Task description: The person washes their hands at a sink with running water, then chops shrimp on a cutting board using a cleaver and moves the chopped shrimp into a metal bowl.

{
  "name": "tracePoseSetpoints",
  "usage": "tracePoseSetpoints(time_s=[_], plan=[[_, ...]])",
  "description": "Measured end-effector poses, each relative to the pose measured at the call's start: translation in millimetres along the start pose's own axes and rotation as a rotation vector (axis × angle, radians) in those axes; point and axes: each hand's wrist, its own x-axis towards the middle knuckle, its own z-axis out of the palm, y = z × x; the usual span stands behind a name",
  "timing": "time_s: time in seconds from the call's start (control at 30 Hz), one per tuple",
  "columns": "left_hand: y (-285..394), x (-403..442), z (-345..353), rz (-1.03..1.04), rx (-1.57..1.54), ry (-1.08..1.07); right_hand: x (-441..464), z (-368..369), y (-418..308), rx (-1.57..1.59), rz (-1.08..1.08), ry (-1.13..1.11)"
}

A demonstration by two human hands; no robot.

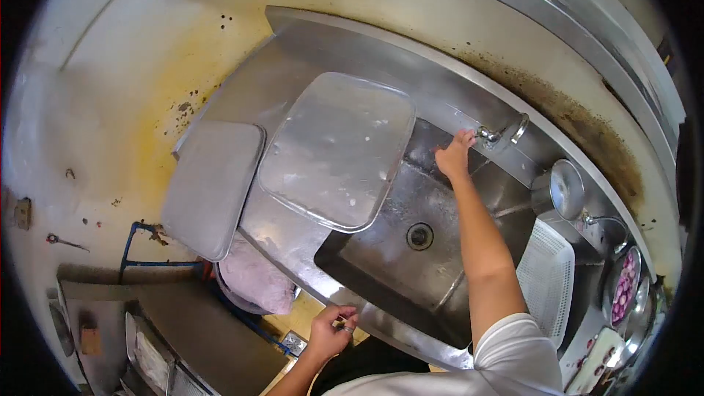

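My right hand (456, 155) reaches across the metal sink (396, 213) to the tap (487, 136) on its back wall. Its fingertips are at the tap, touching or very close, and the thumb is spread away from them. Low in the view, my left hand (334, 328) hangs by the sink's front edge with its fingers curled in; a ring shows on one finger and I see nothing held. A large metal tray (341, 150) lies bottom up on the drainboard, overlapping the basin's left side. The drain (420, 236) shows in the basin floor.
Another flat tray (213, 187) leans at the drainboard's left end, above a tub with a pale pink bundle (255, 275). To the right stand a metal pot (566, 189), a white plastic basket (546, 279) and a bowl of purple-pink pieces (625, 286). A blue pipe (158, 262) runs below left.
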Motion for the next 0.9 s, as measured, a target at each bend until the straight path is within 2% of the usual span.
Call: tracePoseSetpoints(time_s=[0.17, 0.27, 0.3, 0.47, 0.57, 0.6, 0.63, 0.73, 0.87, 0.9], plan=[[-8, -12, -13, 0.083, 0.022, 0.015, -27, -23, -6, 0.107, -0.034, 0.096], [-26, -23, -23, 0.114, 0.004, 0.004, -88, -37, -8, 0.305, -0.054, 0.099], [-32, -30, -28, 0.131, 0.005, 0.003, -104, -20, 8, 0.423, -0.099, 0.156], [-68, -67, -61, 0.199, 0.038, -0.04, -295, -61, -39, 0.265, 0.007, -0.102], [-110, -103, -88, 0.151, 0.085, -0.098, -416, -32, -53, 0.491, -0.245, 0.052], [-126, -116, -98, 0.131, 0.092, -0.139, -463, -29, -67, 0.477, -0.175, 0.009], [-139, -128, -108, 0.163, 0.156, -0.138, -513, -33, -83, 0.489, -0.264, 0.009], [-172, -171, -145, 0.219, 0.277, -0.167, -636, -14, -110, 0.423, -0.241, -0.158], [-212, -227, -188, 0.262, 0.312, -0.179, -753, 18, -126, 0.474, -0.227, -0.205], [-216, -245, -198, 0.224, 0.232, -0.181, -775, 21, -129, 0.456, -0.215, -0.226]])
